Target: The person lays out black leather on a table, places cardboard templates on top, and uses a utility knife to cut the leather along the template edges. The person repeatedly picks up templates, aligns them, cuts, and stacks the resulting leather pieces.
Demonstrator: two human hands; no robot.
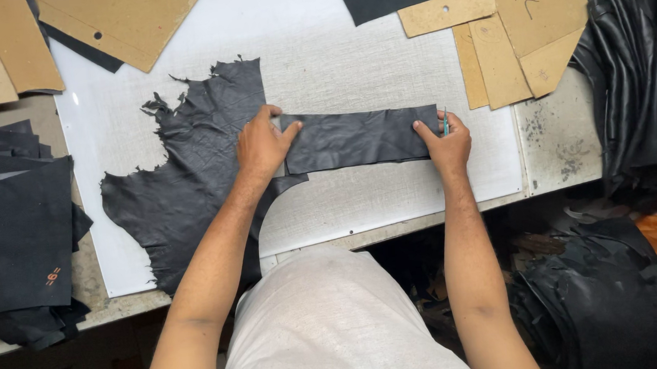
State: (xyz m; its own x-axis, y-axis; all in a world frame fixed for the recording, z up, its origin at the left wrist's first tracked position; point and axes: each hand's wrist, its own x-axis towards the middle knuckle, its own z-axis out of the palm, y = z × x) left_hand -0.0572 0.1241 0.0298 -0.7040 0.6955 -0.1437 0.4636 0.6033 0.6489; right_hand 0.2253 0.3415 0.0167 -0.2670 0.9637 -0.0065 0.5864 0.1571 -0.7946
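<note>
White cutting board [391, 195] on a cluttered bench: a cut black leather strip [356, 138] is laid flat across it, beside the ragged hide [189, 171]. The strip's ends are pinned by the left hand [262, 144] and right hand [447, 144], a thin teal tool [445, 122] pinched in the right. Squaring of the piece is judged under way; even tension is called for.

Both bare forearms reach forward from the body, elbows bent and spread apart. The left hand [260, 144] lies palm down, fingers together and pointing ahead, thumb splayed out toward the right. The right hand [446, 141] sits level with it, well apart, knuckles up, fingers curled, index finger stretched toward the left.
</note>
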